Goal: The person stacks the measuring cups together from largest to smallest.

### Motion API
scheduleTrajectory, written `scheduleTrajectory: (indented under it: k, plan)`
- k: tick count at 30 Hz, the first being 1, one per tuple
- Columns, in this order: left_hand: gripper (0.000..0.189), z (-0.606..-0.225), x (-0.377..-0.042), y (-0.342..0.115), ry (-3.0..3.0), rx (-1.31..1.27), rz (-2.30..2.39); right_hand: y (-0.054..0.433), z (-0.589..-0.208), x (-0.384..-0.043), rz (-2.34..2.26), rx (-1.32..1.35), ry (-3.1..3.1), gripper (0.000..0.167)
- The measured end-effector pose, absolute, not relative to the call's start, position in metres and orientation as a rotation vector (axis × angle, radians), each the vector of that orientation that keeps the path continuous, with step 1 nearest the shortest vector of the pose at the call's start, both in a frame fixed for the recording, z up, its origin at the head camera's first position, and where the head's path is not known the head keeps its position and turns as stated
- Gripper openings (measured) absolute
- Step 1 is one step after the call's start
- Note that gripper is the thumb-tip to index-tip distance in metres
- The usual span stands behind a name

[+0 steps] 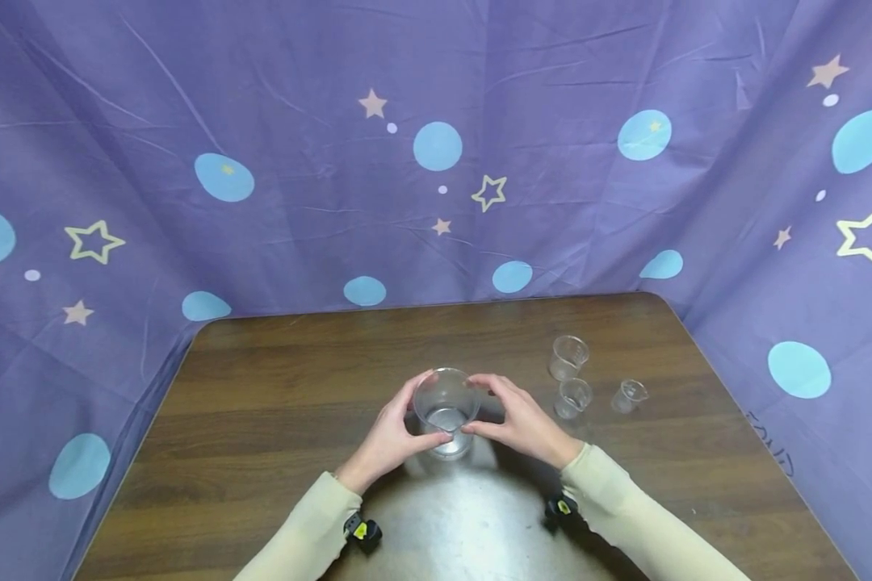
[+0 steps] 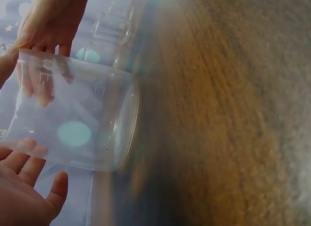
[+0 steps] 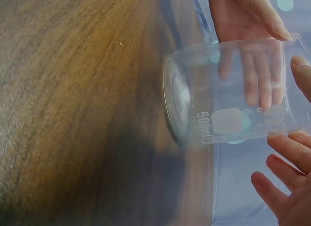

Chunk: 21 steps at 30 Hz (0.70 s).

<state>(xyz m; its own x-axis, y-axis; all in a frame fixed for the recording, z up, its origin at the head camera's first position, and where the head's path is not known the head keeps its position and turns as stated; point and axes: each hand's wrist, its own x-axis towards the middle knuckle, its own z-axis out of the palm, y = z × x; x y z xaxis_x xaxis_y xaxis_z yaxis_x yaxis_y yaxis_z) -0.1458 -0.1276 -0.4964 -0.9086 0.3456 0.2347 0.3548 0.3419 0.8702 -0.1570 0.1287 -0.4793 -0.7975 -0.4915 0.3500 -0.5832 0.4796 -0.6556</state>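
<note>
A large clear beaker (image 1: 446, 403), marked 500 ml in the right wrist view, stands upright between both hands near the table's middle. My left hand (image 1: 391, 436) holds its upper part from the left, thumb at the near rim. From the right, my right hand (image 1: 523, 421) holds the same upper part, with its thumb near the spout. Fingers of both hands spread along the glass wall (image 3: 194, 95), and the left wrist view shows some of them through the beaker (image 2: 77, 114). The beaker's base is close to the tabletop.
Right of the hands, on the brown wooden table (image 1: 276, 403), stand three smaller clear beakers: one at the back (image 1: 569, 359), one in front of it (image 1: 573, 399), and the smallest (image 1: 629, 396) further right. A purple patterned curtain (image 1: 298, 186) surrounds the table's back and sides.
</note>
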Motion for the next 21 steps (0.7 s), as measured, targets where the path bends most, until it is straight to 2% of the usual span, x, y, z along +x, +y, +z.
scheduleTrajectory:
  k: [21]
  plan:
    - [0.092, -0.497, -0.150, -0.129, -2.622, -0.699, -1.696, 0.139, -0.470, -0.160, 1.050, 1.032, -2.654, 0.065]
